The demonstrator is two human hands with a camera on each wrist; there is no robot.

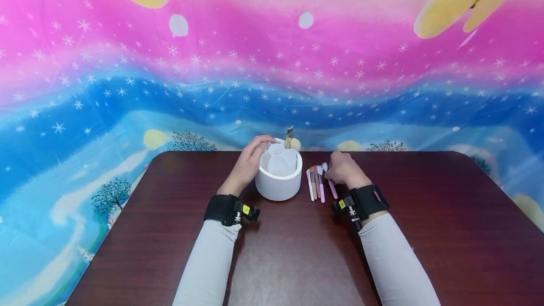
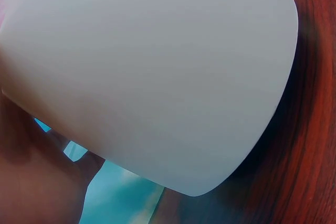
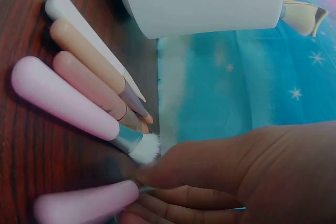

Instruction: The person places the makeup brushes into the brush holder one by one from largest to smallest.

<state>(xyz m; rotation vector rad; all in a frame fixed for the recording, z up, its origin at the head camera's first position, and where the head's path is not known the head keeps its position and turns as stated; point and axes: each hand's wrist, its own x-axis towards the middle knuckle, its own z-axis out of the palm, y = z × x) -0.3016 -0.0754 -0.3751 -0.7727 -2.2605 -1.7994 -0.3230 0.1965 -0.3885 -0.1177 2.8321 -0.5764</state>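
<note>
Dark bench [image 1: 280,254]. Centre frame: left hand [image 1: 249,157], fingers curled over rim of white holder [image 1: 278,188]; we'd steady it. Centre-right: right hand [image 1: 345,170], fingers pinching pink brush [image 3: 86,202]; we'd lift clear of neighbouring brushes [image 3: 86,53].

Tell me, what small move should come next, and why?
Probably lift the rightmost pink-handled makeup brush toward the smooth white cylindrical holder: the right hand's grip appears to pinch it, the left hand's grip is on the holder, and brush-like heads rise above it.
</note>
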